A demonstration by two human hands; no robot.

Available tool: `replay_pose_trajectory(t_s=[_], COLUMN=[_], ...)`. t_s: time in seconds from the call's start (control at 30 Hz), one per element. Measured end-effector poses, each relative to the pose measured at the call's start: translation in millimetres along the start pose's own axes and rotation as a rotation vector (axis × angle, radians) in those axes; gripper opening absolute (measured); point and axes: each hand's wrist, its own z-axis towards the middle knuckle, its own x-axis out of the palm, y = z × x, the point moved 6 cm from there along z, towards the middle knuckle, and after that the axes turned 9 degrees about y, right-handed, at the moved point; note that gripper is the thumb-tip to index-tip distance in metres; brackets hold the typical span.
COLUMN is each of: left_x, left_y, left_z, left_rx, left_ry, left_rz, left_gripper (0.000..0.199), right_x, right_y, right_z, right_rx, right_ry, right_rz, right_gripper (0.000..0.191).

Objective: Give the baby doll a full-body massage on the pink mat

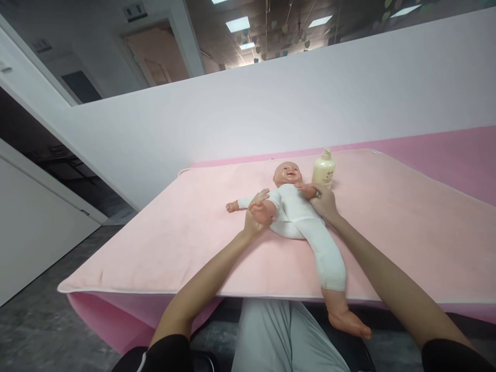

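A baby doll with a white cloth body lies face up on the pink mat, its head toward the wall. My left hand is wrapped round the doll's raised leg near the foot, which is bent up toward its belly. At the doll's other side, my right hand closes on its arm near the hand. The other leg stretches toward me, its foot hanging past the table's edge. Just behind my right hand stands a pale yellow pump bottle, upright.
The pink padded mat covers the table, with a pink cloth hanging below its front edge. A white wall rises behind the table, with a window above. My legs are under the front edge. A white door stands at the left.
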Motion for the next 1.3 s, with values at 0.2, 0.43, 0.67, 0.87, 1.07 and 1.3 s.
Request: replay_pose_trajectory(t_s=[0.2, 0.43, 0.67, 0.87, 1.07, 1.3], left_x=[3.1, 7.0, 20.1, 10.6, -1.8, -8.1], left_y=[-61.8, -109.1, -136.4, -118.6, -84.6, -53.1], left_z=[-5.2, -8.3, -28.4, -19.7, -8.4, -7.4], left_rx=[0.519, 0.791, 1.065, 0.96, 0.711, 0.468], left_ry=[0.042, 0.06, 0.087, -0.035, -0.036, -0.116], left_rz=[0.169, 0.232, 0.201, 0.29, 0.353, 0.201], left_gripper=[0.038, 0.012, 0.008, 0.008, 0.015, 0.046], right_x=[-20.9, -38.7, -44.0, -43.8, -45.5, -44.4], right_y=[-40.5, -92.2, -130.1, -131.4, -112.4, -64.5], right_z=[7.0, 7.6, 9.4, 7.0, 4.9, 2.7], right_rx=[0.303, 0.506, 0.518, 0.548, 0.506, 0.352], right_ry=[-0.312, -0.522, -0.545, -0.583, -0.59, -0.542], right_rz=[0.346, 0.595, 0.643, 0.685, 0.637, 0.412], right_gripper=[0.033, 0.044, 0.06, 0.057, 0.056, 0.045])
